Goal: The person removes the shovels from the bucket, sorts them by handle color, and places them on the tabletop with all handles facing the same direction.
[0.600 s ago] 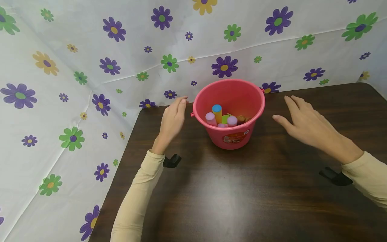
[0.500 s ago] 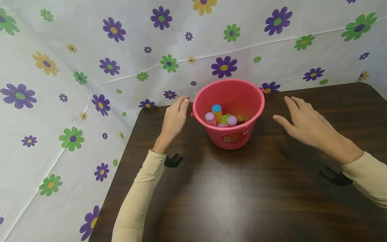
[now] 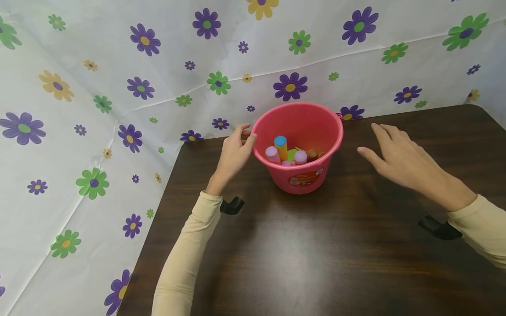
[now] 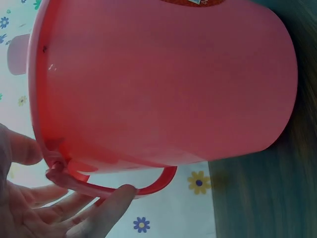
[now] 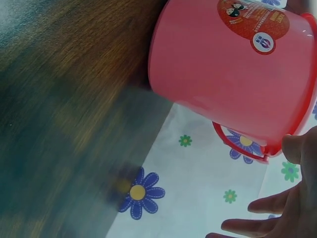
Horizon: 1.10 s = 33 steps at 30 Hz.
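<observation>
A pink bucket (image 3: pixel 276 177) stands upright near the back of the table. Inside it lie a yellow cylinder with a blue top (image 3: pixel 280 147), lilac-topped pieces (image 3: pixel 272 154), a green piece (image 3: pixel 291 154) and brown items (image 3: pixel 311 154). My left hand (image 3: pixel 233 156) is at the left rim, thumb right at the edge. In the left wrist view its loosely bent fingers overlap the bucket's hanging handle (image 4: pixel 158 186), one in front of it. To the right of the bucket, my right hand (image 3: pixel 403 160) hovers apart from it, fingers spread and holding nothing.
The dark wooden table (image 3: pixel 300 263) extends in front of the bucket and to its right. White flower-printed sheeting (image 3: pixel 166 52) hangs along the back and left sides, close behind the bucket. Each wrist carries a black camera mount (image 3: pixel 232 205).
My left hand has moved right, from beside the bucket to its rim, with its thumb spreading from the fingers. The right hand stays nearly still, and the view has shifted slightly.
</observation>
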### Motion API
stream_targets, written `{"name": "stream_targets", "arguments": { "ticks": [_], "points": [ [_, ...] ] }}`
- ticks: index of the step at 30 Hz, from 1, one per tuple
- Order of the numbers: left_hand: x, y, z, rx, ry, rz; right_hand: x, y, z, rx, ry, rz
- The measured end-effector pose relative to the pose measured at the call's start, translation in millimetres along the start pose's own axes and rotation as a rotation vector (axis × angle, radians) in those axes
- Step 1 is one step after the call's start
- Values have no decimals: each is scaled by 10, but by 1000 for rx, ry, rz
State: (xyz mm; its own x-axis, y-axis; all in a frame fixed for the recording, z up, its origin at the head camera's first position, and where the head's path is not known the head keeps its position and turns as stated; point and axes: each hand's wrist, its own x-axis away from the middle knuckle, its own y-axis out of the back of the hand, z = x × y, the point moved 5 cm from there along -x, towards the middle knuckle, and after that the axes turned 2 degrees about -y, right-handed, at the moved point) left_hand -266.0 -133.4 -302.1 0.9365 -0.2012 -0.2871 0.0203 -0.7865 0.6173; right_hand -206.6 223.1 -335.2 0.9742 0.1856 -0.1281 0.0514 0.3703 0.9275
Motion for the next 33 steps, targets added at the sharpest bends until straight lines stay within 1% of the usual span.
{"name": "stream_targets", "arguments": {
  "ticks": [3,5,9,14,18,23,28,33],
  "points": [
    [-30,-66,53,35,32,43,-11,27,38,-8,4,-19],
    [-49,-102,85,53,47,58,-16,47,70,-17,5,-31],
    [-66,-141,135,103,70,61,-11,94,164,-31,12,-54],
    [-80,-169,156,174,84,61,57,177,306,-35,36,-97],
    [-98,-198,157,209,86,65,140,265,456,-47,88,-166],
    [-92,-210,168,217,85,62,220,346,647,-65,164,-243],
    [-75,-203,176,215,87,61,256,396,784,-82,215,-290],
    [-70,-203,189,238,86,56,230,417,895,-104,256,-319]
  ]
}}
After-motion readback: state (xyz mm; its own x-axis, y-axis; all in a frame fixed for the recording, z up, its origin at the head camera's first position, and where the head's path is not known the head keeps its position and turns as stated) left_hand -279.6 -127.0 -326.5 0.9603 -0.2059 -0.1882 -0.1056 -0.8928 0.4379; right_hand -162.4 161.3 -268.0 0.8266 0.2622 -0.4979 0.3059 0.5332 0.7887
